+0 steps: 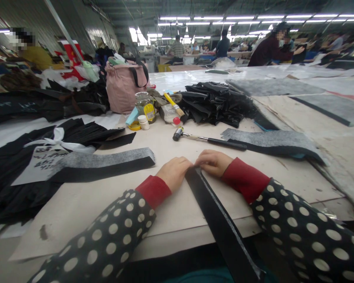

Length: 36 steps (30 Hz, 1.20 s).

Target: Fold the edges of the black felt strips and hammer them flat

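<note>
A long black strip [216,220] with a grey edge runs from the table's middle toward me and hangs over the front edge. My left hand [174,171] and my right hand [212,162] rest side by side on its far end, fingers curled down and pinching the strip's end. Both arms wear black polka-dot sleeves with red cuffs. A hammer [208,138] with a black handle lies just beyond my hands.
A grey-and-black felt strip [106,163] lies at left, another [271,141] at right. A pile of black pieces [215,102], a glass jar [144,105], a yellow brush [173,104] and a pink bag [122,86] stand behind. Other people work at far tables.
</note>
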Available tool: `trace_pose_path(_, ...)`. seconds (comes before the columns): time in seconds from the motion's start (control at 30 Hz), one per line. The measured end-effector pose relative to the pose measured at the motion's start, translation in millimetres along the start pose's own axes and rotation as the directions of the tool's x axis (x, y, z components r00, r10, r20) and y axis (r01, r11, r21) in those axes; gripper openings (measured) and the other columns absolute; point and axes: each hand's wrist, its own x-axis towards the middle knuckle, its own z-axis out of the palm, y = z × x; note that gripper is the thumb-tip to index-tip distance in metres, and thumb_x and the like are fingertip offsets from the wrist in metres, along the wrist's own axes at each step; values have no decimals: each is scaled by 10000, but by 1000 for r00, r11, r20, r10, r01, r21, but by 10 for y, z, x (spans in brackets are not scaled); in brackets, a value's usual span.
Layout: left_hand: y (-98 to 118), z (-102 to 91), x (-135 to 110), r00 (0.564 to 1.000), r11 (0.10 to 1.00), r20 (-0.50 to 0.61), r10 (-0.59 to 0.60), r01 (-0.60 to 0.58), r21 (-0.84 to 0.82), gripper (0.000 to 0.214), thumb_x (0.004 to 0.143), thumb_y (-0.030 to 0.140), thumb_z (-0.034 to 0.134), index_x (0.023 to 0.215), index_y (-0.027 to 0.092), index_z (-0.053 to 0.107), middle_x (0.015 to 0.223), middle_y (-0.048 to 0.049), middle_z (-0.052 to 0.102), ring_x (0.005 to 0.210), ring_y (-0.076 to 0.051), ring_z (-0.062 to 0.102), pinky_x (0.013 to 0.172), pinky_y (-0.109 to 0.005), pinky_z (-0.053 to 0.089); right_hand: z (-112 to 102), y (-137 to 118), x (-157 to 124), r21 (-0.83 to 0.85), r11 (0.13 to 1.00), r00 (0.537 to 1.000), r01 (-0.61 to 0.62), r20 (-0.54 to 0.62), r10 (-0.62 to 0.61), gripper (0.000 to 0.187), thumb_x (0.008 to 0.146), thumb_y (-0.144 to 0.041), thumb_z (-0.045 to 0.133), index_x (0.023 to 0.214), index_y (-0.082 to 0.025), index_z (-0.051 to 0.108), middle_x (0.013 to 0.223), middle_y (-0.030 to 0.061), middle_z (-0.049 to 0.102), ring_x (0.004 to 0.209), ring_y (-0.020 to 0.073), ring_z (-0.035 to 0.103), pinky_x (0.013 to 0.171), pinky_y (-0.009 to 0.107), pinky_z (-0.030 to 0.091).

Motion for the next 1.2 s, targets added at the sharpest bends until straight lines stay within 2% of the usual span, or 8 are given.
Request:
trace_pose_path(0.3, 105, -83, 61, 991, 979, 131, 24, -50, 196, 216, 802, 106, 363, 837, 145, 573, 845, -50, 533, 812, -172, 480, 767, -299, 419, 56, -173, 23, -329, 942, 994, 65, 105, -32, 195, 709, -118, 430, 739, -136, 622, 811, 90, 569, 750, 183, 464, 666, 302, 404)
trace_pose_path(0.43, 108, -86, 107, 994, 979, 110, 1, -23, 202, 181, 826, 218, 394, 789, 155, 559, 828, -45, 520, 788, -174, 478, 740, -307, 417, 62, -145, -19, -194, 981, 998, -31, 45, 40, 207, 712, -114, 438, 801, -150, 621, 840, 73, 566, 787, 169, 480, 728, 295, 399)
trace_pose_path(0.53, 75, -42, 107, 998, 990, 54, -27, 19, 139, 135, 806, 252, 458, 841, 155, 545, 876, -47, 513, 820, -173, 474, 758, -307, 409, 35, -151, -103, -34, 981, 982, -191, -11, 190, 225, 756, -258, 477, 908, -134, 587, 838, 70, 548, 701, 137, 491, 673, 274, 409)
trace_pose_path(0.67, 11, 27, 84, 999, 999, 8, -42, 42, 13, 203, 790, 253, 490, 965, 160, 534, 928, -51, 513, 876, -175, 473, 804, -314, 396, 35, -322, -228, -87, 932, 935, -351, 28, 354, 383, 677, -455, 568, 873, -127, 541, 745, 46, 527, 633, 136, 466, 580, 262, 380)
trace_pose_path(0.83, -69, 73, 88, 999, 995, -40, -17, 13, -104, 228, 793, 245, 475, 991, 192, 575, 904, -44, 526, 867, -167, 484, 807, -306, 392, -5, -444, -212, -191, 906, 896, -377, 171, 409, 257, 654, -323, 613, 832, -156, 530, 722, 20, 538, 619, 124, 471, 547, 235, 344)
trace_pose_path(1.0, -99, 51, 99, 989, 961, -66, -129, 108, -254, 159, 768, 222, 480, 814, 164, 620, 782, -22, 541, 734, -134, 497, 693, -251, 407, -175, -321, -65, -298, 928, 901, -222, 302, 313, 219, 637, -225, 621, 838, -160, 562, 788, 44, 580, 664, 147, 504, 597, 255, 365)
trace_pose_path(1.1, -107, 40, 95, 980, 917, -29, -194, 171, -362, 149, 750, 231, 486, 758, 153, 613, 711, 0, 549, 648, -115, 487, 606, -221, 394, -233, -296, 15, -341, 916, 903, -210, 291, 316, 188, 649, -178, 595, 835, -153, 586, 800, 52, 598, 680, 152, 520, 619, 258, 377)
trace_pose_path(1.2, -115, 42, 86, 973, 881, -2, -232, 209, -424, 152, 734, 246, 489, 735, 150, 608, 673, 10, 557, 632, -113, 487, 574, -211, 381, -202, -316, 89, -286, 907, 910, -308, 190, 369, 198, 717, -254, 542, 871, -146, 604, 805, 59, 606, 684, 149, 529, 624, 256, 388)
